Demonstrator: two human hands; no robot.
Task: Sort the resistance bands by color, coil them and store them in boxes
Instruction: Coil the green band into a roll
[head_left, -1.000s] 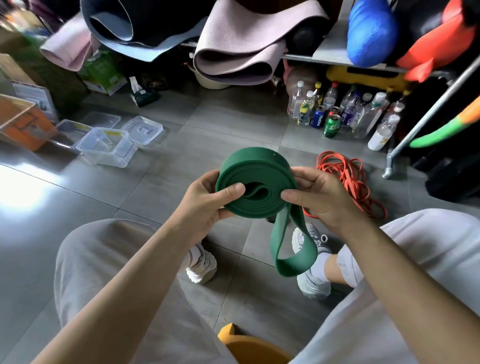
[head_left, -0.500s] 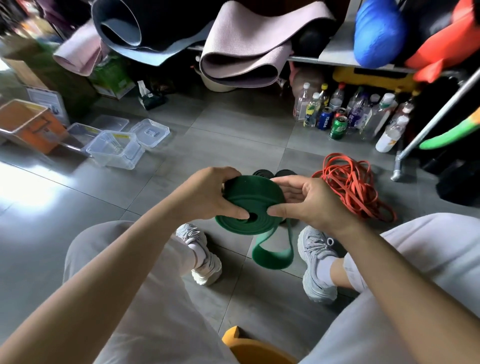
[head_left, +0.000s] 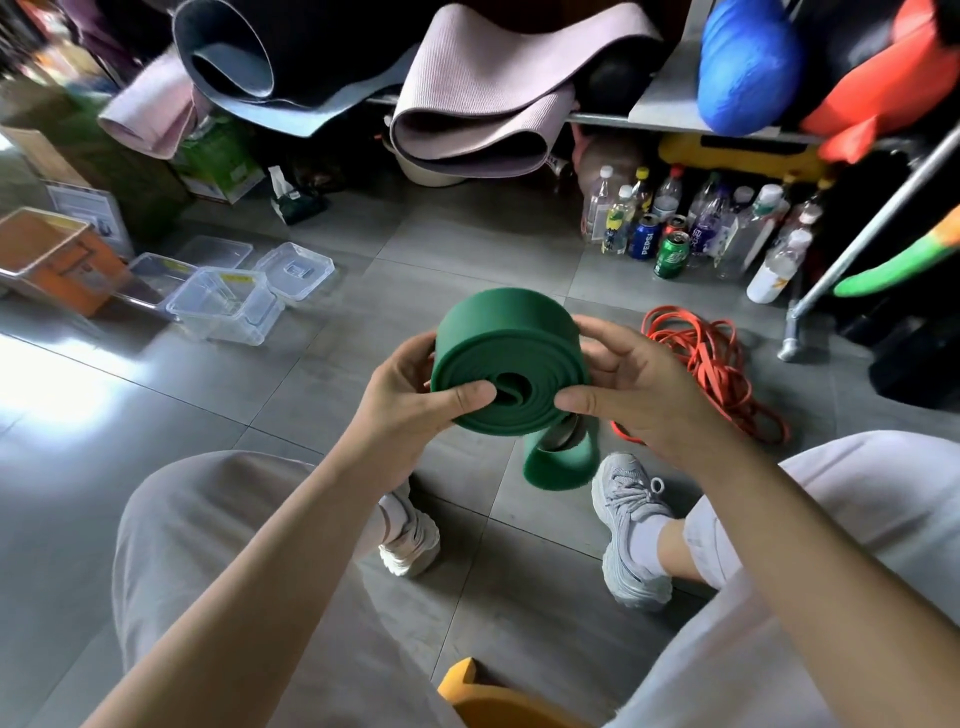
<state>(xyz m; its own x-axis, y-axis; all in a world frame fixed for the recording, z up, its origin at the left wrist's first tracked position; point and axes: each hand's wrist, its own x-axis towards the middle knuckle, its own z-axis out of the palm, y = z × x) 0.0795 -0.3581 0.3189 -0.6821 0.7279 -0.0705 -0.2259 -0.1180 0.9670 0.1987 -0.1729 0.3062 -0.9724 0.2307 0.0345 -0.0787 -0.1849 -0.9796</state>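
Hands, L (head_left: 410, 395) & R (head_left: 628, 389), both grip green band coil (head_left: 506, 358), loose tail (head_left: 558, 467) hanging below

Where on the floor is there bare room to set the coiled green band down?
Bare grey floor tile lies between the clear plastic boxes and the tangled orange resistance bands, just beyond the coiled green resistance band. More bare tile lies below the boxes, left of the knee. Crowded: bottles and cans under the shelf, and the orange tangle.
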